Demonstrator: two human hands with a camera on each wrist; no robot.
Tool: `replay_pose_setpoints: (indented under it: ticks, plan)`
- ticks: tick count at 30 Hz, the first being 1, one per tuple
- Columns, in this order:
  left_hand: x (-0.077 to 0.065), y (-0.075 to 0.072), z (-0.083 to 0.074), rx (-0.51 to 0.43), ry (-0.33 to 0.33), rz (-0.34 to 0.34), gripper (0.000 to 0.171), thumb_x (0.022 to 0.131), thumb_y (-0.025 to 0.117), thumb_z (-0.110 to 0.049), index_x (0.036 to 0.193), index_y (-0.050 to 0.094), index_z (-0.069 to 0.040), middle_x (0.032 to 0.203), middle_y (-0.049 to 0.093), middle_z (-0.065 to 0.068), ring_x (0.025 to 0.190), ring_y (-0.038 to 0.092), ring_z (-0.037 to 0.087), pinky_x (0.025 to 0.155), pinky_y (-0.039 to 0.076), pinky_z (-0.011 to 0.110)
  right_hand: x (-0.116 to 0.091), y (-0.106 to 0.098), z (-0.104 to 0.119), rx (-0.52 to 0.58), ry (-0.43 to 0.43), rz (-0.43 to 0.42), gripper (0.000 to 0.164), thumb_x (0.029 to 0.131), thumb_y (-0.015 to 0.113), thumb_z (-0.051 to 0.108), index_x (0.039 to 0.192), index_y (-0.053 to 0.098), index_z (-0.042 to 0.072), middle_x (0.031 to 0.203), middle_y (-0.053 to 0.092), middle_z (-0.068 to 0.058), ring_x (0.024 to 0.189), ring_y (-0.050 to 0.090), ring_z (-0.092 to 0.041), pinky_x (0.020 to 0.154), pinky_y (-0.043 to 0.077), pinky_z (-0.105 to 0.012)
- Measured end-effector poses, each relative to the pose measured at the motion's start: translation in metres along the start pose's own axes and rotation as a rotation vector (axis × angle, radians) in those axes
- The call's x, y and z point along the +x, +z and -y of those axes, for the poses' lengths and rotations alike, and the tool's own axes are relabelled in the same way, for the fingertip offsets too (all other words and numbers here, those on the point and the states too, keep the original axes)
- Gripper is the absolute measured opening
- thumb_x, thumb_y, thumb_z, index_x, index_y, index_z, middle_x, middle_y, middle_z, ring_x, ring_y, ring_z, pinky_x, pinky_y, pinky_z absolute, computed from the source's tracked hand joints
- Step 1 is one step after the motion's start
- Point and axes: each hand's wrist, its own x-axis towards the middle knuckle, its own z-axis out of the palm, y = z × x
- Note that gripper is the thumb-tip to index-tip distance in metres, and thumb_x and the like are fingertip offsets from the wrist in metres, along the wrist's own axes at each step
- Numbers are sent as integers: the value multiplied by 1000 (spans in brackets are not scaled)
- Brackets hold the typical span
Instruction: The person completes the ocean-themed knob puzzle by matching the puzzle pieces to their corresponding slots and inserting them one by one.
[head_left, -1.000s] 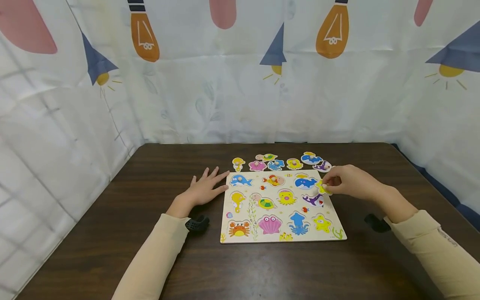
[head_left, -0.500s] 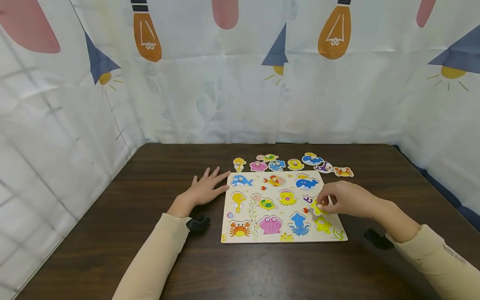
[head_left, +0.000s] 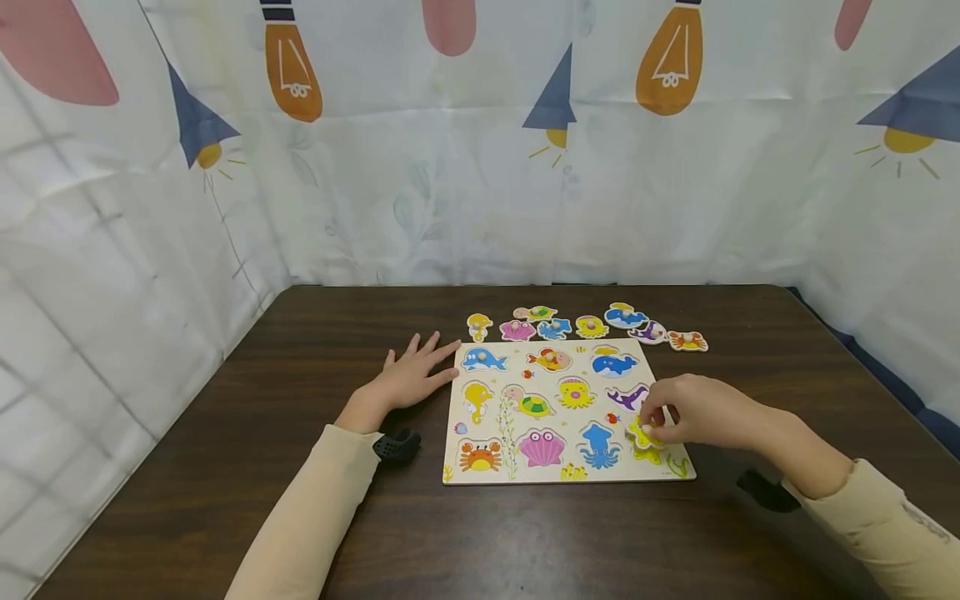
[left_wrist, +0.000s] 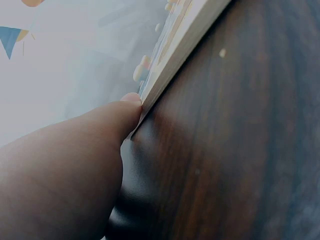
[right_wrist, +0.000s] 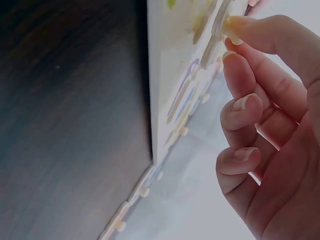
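My right hand [head_left: 693,411] pinches the small knob of a yellow starfish puzzle piece [head_left: 640,433] between thumb and forefinger. The piece hangs close over the lower right of the wooden puzzle board [head_left: 564,479], partly covering the printed starfish there. In the right wrist view the starfish piece [right_wrist: 216,37] shows edge-on, tilted near the board face, with the other fingers curled loosely. My left hand [head_left: 405,379] lies flat with spread fingers at the board's left edge. Its thumb [left_wrist: 127,110] touches the board's side in the left wrist view. A dolphin piece [head_left: 483,359] and a fish piece [head_left: 550,359] sit in the board.
Behind the board lie several knobbed pieces: a seahorse [head_left: 479,327], a turtle [head_left: 535,313], a pink shell [head_left: 517,331], a squid [head_left: 554,329], an octopus [head_left: 592,327], a blue whale [head_left: 625,316], a purple piece [head_left: 648,332] and a crab [head_left: 687,341]. A printed curtain [head_left: 480,200] hangs beyond the table [head_left: 225,467].
My right hand has carried the starfish piece from the board's upper right edge down toward the printed starfish, uncovering the crab piece behind. The left hand stays in place.
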Motion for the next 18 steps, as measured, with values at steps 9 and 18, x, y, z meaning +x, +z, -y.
replay_pose_setpoints:
  ticks: [9, 18]
  plan:
    - [0, -1, -1, -2, 1, -2, 67, 107, 47, -52, 165, 27, -25, 170, 11, 17, 154, -1, 45, 113, -1, 75, -2, 6, 0, 35, -14, 26, 8, 88, 81, 19, 90, 76, 24, 79, 56, 18, 68, 49, -1, 54, 41, -22]
    - [-1, 0, 0, -3, 2, -6, 67, 107, 48, -52, 165, 27, -25, 170, 11, 17, 154, -1, 46, 113, -1, 75, -2, 9, 2, 43, -10, 39, 8, 87, 82, 20, 91, 76, 25, 78, 56, 18, 66, 48, 0, 53, 39, -22]
